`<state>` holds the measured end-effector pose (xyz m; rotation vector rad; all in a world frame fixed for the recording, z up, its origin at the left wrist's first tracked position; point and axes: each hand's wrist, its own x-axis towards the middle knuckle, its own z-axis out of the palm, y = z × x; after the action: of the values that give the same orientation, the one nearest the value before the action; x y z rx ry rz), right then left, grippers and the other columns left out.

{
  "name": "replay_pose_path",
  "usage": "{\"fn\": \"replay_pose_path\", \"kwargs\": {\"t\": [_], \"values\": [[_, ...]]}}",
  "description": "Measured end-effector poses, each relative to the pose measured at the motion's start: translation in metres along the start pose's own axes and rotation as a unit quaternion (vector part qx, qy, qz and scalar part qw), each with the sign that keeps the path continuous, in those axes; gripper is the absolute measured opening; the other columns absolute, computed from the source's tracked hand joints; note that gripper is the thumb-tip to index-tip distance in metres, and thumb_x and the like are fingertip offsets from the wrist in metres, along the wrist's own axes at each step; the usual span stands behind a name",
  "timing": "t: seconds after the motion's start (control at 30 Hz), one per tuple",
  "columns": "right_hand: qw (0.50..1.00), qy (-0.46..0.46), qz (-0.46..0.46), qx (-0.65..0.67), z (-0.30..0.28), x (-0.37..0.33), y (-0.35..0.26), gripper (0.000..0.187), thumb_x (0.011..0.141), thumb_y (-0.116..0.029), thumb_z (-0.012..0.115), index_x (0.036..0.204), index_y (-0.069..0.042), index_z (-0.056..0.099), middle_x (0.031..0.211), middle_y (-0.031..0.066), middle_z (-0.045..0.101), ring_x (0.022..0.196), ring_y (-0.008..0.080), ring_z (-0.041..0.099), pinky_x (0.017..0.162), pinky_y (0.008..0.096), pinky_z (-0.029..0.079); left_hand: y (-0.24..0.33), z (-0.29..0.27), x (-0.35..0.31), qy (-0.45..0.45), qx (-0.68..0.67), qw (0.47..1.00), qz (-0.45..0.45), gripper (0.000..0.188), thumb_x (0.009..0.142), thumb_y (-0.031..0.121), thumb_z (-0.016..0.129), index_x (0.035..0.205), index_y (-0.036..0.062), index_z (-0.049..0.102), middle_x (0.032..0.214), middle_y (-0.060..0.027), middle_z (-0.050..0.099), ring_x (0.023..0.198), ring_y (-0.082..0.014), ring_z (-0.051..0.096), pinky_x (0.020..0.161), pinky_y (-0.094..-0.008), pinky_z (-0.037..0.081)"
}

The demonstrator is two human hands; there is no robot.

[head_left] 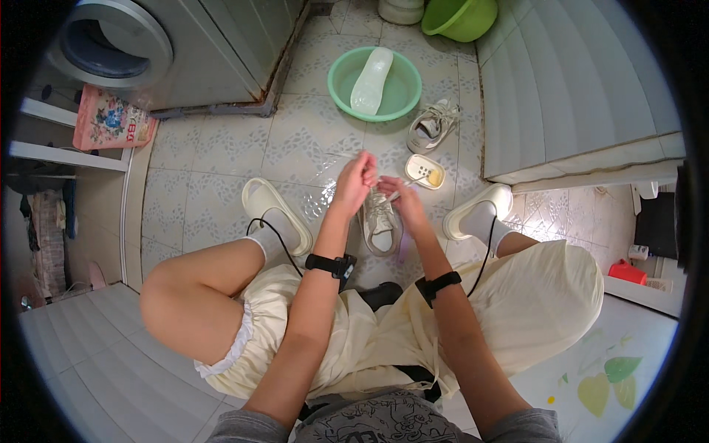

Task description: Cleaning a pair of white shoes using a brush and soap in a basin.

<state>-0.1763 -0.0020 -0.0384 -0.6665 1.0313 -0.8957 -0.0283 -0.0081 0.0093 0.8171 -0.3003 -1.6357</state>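
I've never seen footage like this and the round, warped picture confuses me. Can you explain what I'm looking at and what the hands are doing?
There is no machine here: a camera worn on a person's head looks down, and its fisheye lens bends straight edges. The person sits over a tiled floor, forearms entering from below. The left hand and right hand meet above a pale sneaker, pinching what looks like its lace. Beyond lie a second sneaker, a small soap dish, and a green basin holding a white insole. A washing machine stands at upper left. Both feet wear cream slippers.
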Motion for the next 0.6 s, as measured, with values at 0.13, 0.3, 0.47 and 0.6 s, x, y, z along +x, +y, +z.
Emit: {"fn": "replay_pose_path", "kwargs": {"t": [0.13, 0.3, 0.47, 0.6], "values": [[0.988, -0.059, 0.045, -0.136, 0.014, -0.003, 0.009, 0.039, 0.094, -0.038, 0.037, 0.082, -0.005, 0.053, 0.075, 0.0035, 0.050, 0.066, 0.0133, 0.044, 0.063, 0.0244, 0.035, -0.006, 0.012, 0.007, -0.076, 0.076, 0.994, -0.024, 0.020, 0.091, 0.021, 0.045, 0.091, 0.0027, 0.052, 0.070, 0.0008, 0.043, 0.063, -0.0086, 0.039, 0.061, -0.0225, 0.032], [0.980, -0.090, 0.082, 0.159, 0.025, 0.010, -0.012, 0.034, 0.092, -0.037, 0.042, 0.073, -0.009, 0.047, 0.065, -0.0022, 0.038, 0.058, 0.0085, 0.034, 0.055, 0.0221, 0.029, -0.007, -0.024, -0.003, -0.003, 0.277, 0.960, 0.048, 0.033, 0.077, 0.015, 0.052, 0.107, 0.0015, 0.052, 0.108, -0.0059, 0.055, 0.108, -0.0209, 0.047, 0.091, -0.0322, 0.034], [0.991, -0.082, 0.080, 0.066, 0.066, 0.010, -0.044, 0.032, 0.091, -0.030, 0.047, 0.068, -0.012, 0.036, 0.061, -0.0031, 0.031, 0.054, 0.0092, 0.029, 0.055, 0.0222, 0.029, -0.044, -0.040, -0.018, -0.035, 0.528, 0.848, -0.021, 0.030, 0.075, 0.012, 0.050, 0.103, 0.0028, 0.055, 0.110, -0.0154, 0.055, 0.111, -0.0300, 0.046, 0.095, -0.0372, 0.032], [0.965, -0.129, 0.111, 0.198, 0.067, 0.046, -0.063, 0.030, 0.093, -0.026, 0.045, 0.068, -0.010, 0.037, 0.062, 0.0003, 0.036, 0.056, 0.0120, 0.035, 0.057, 0.0261, 0.034, -0.049, -0.058, 0.002, 0.002, 0.704, 0.684, 0.190, 0.023, 0.079, 0.014, 0.048, 0.096, 0.0004, 0.057, 0.098, -0.0230, 0.056, 0.093, -0.0385, 0.051, 0.084, -0.0380, 0.041]]}}
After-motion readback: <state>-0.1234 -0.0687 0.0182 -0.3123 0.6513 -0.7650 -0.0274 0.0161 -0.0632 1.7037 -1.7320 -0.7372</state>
